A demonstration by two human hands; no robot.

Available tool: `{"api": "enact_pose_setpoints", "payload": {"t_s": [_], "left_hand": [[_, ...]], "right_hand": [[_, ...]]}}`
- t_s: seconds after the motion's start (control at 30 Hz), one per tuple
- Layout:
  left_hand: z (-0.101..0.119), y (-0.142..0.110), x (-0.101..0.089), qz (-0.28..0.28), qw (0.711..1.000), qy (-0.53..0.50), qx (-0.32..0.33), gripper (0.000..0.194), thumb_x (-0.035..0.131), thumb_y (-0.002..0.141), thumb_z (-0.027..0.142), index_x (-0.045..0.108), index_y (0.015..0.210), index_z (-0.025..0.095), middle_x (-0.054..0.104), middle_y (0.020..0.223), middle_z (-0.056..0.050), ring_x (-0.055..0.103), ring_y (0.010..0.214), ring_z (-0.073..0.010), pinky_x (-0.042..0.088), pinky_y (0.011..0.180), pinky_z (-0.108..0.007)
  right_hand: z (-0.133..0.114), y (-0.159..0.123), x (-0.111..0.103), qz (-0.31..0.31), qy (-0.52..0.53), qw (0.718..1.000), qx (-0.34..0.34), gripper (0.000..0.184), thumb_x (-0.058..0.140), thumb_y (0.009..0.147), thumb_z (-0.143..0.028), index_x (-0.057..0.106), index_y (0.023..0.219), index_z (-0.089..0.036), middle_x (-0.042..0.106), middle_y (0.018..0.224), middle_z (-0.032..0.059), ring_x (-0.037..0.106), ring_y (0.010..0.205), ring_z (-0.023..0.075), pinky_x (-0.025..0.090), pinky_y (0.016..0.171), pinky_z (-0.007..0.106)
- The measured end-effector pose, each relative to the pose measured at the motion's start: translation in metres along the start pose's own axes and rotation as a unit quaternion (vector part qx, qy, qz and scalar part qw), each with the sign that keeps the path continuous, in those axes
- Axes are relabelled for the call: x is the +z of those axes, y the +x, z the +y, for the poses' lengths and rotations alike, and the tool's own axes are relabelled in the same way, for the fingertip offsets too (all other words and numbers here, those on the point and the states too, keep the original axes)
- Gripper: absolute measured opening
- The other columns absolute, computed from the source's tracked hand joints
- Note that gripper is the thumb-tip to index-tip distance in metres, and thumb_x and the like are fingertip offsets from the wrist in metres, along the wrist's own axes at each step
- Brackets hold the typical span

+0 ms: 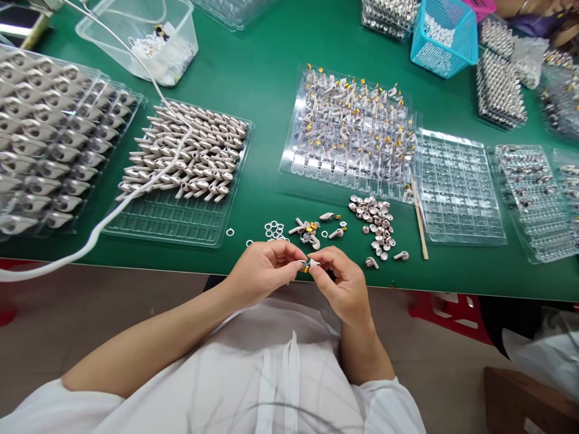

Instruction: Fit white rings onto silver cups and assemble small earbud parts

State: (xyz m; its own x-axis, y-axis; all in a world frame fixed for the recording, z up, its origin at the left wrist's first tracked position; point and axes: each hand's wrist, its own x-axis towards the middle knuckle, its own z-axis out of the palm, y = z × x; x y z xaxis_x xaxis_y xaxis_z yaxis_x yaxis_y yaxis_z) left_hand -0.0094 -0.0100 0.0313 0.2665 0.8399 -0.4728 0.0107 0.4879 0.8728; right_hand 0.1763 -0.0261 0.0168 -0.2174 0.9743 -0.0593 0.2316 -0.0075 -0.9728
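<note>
At the table's near edge, my left hand (266, 271) pinches a small beige earbud part (302, 263) between thumb and fingertips. Facing it, my right hand (341, 280) is closed on a small whitish earbud piece (313, 263). A bit of orange flex strip (307, 269) shows between the fingertips; whether the pieces touch is too small to tell. Just beyond my hands lie loose earbud stems (310, 229) with orange strips. White rings (274, 230) are grouped to their left. To the right is a pile of round beige earbud caps (375, 217).
A tray of beige stems (190, 150) is at left, crossed by a white cable (136, 193). A tray of earbud parts (353, 126) lies ahead, beside a bare clear tray (461, 187) and wooden stick (420, 226). Blue basket (446, 54) and clear bin (140, 42) stand behind.
</note>
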Motion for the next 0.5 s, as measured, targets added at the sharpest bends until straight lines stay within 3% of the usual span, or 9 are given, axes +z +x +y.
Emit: {"api": "enact_pose_setpoints", "payload": {"t_s": [0.27, 0.5], "left_hand": [[-0.0018, -0.0007, 0.0036, 0.004, 0.999, 0.044, 0.024, 0.019, 0.068, 0.071, 0.027, 0.071, 0.083, 0.012, 0.066, 0.065, 0.0, 0.058, 0.056, -0.0089, 0.047, 0.054, -0.018], [-0.0049, -0.0019, 0.0047, 0.017, 0.992, 0.106, 0.069, 0.014, 0.062, 0.071, 0.022, 0.07, 0.079, 0.013, 0.066, 0.061, 0.001, 0.059, 0.055, -0.0088, 0.048, 0.054, -0.016]], "right_hand": [[0.0032, -0.0032, -0.0015, 0.006, -0.006, 0.999, 0.049, 0.016, 0.061, 0.091, -0.032, 0.071, 0.1, -0.023, 0.07, 0.086, 0.0022, 0.064, 0.07, 0.0142, 0.053, 0.066, 0.027], [0.0038, -0.0022, -0.0028, -0.01, -0.002, 0.999, 0.047, 0.017, 0.061, 0.091, -0.031, 0.071, 0.101, -0.022, 0.071, 0.087, 0.0026, 0.064, 0.071, 0.014, 0.052, 0.066, 0.026]]}}
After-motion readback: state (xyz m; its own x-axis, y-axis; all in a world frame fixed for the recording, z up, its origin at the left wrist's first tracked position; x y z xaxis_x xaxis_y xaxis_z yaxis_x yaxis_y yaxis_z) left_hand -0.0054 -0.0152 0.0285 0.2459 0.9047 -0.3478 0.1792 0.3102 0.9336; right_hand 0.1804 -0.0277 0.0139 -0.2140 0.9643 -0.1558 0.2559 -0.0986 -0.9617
